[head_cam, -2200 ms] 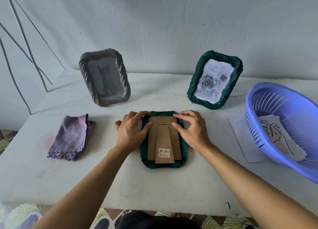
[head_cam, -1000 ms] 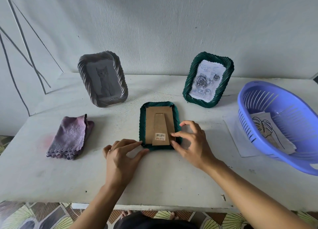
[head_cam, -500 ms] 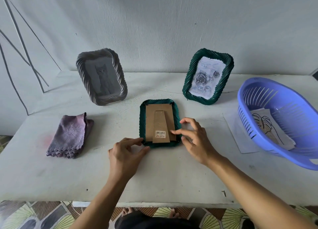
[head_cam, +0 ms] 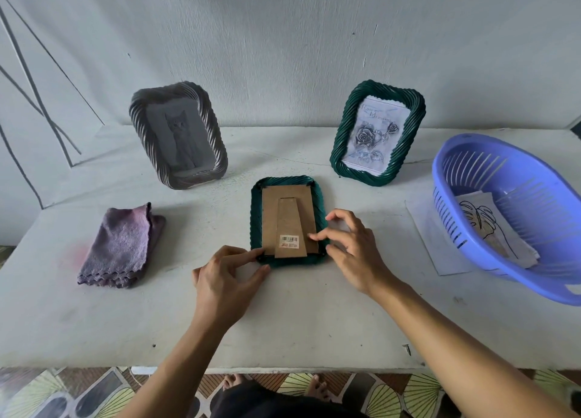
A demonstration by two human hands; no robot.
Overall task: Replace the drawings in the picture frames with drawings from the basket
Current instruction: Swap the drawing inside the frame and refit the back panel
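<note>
Head camera: a white counter (head_cam: 314,317) carries a blue basket (head_cam: 471,244) at right, with a leaf drawing (head_cam: 481,219) inside. A grey cat frame (head_cam: 217,144) and a green rose frame (head_cam: 342,134) stand behind. At centre, a face-down green frame (head_cam: 289,216) lies flat. The left hand (head_cam: 226,282) pinches its lower-left corner, and the right hand (head_cam: 355,254) has a narrow grip over its right rim.

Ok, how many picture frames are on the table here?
3: the grey frame standing back left, the upright green frame back right, and the face-down green frame at centre. None seems hidden.
</note>
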